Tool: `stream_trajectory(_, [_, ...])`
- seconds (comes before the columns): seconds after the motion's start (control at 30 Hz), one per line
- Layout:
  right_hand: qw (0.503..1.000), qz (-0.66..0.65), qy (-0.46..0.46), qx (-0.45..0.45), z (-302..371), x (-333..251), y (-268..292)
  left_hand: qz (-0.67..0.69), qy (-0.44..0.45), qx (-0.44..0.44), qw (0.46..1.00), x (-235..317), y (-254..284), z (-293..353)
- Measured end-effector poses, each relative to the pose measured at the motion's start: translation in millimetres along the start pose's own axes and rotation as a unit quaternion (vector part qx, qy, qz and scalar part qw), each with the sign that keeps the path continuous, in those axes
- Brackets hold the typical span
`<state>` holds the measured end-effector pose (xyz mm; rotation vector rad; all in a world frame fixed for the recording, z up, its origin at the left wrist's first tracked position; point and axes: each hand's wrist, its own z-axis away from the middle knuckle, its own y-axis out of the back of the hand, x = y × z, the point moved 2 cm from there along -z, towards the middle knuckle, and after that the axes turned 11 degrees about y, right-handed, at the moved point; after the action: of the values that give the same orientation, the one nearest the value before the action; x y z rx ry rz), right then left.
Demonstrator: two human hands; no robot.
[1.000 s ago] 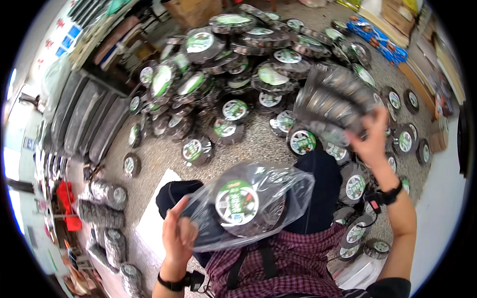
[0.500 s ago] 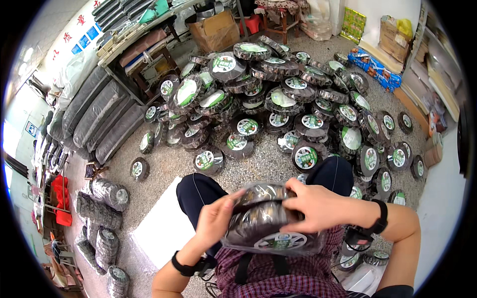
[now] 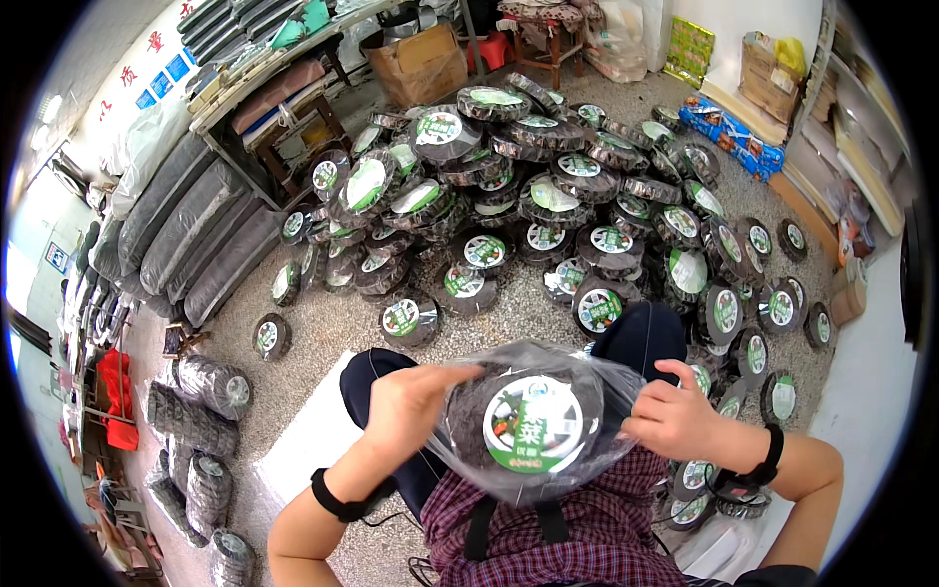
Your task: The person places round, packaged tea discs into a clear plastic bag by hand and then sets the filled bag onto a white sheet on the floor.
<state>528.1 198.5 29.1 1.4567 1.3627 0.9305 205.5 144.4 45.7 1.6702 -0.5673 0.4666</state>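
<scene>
Over my lap lies a clear plastic bag with a round, dark seaweed cake inside, its green-and-white round label facing up. Whether more cakes lie under it is hidden. My left hand grips the bag's left side, the index finger stretched along its upper rim. At the right, my right hand pinches the loose plastic and draws it out from the cake. In front of my knees rises a large heap of similar wrapped round cakes.
Clear-wrapped rolls of stacked cakes lie on the floor at left, beside a white sheet. Long grey wrapped bundles lean by a workbench. Behind the heap stand a cardboard box and a stool. A blue package lies far right.
The cakes in my hands were tilted and gripped around the edge; now one label faces up. My right hand has moved right, off the cakes and onto the bag's plastic.
</scene>
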Motion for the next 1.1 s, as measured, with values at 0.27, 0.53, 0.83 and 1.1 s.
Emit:
stream_trajectory(0.27, [0.969,-0.105,-0.127,0.186,-2,-29,-24,-0.12,-0.166,-0.179,0.962,24,-124,20])
stream_trajectory(0.53, [0.869,-0.39,-0.236,0.192,-18,-11,-125,-0.091,-0.096,-0.154,0.979,5,-167,25])
stream_trajectory(0.83, [0.267,-0.765,-0.413,0.417,-28,0,-158,-0.081,-0.021,-0.153,0.985,-20,8,29])
stream_trajectory(1.1, [0.29,-0.769,-0.42,0.383,-48,-8,-159,0.121,-0.049,-0.108,0.986,-29,-94,35])
